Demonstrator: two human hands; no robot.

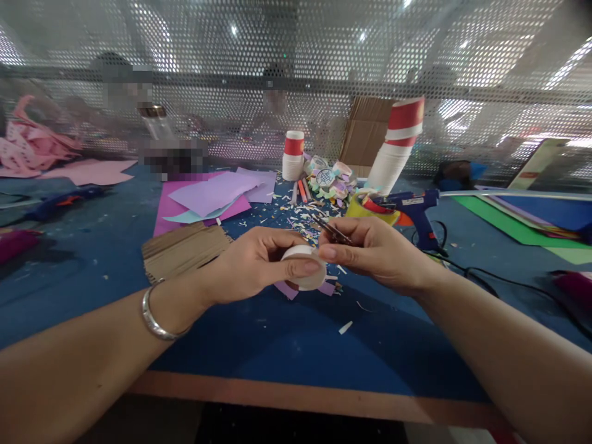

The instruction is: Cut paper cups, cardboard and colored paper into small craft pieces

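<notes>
My left hand [266, 262] is closed around a cut-down white paper cup [308, 280], with the thumb across its round face. Dark metal scissors [337, 233] sit in my right hand [379, 253], their tips pointing up and to the left. The thumb and finger of that hand meet the cup's right edge. Purple paper pieces [327, 288] show just below the cup; whether they are attached to it I cannot tell. White and coloured paper scraps [296, 216] lie strewn on the table behind both hands.
Purple paper sheets [213, 192] and corrugated cardboard [182, 250] lie to the left. A blue glue gun [419, 209] with a cable stands at right. Stacked paper cups [395, 148], a short cup stack [293, 157] and decorated paper pieces [326, 179] are before the perforated metal screen [319, 80].
</notes>
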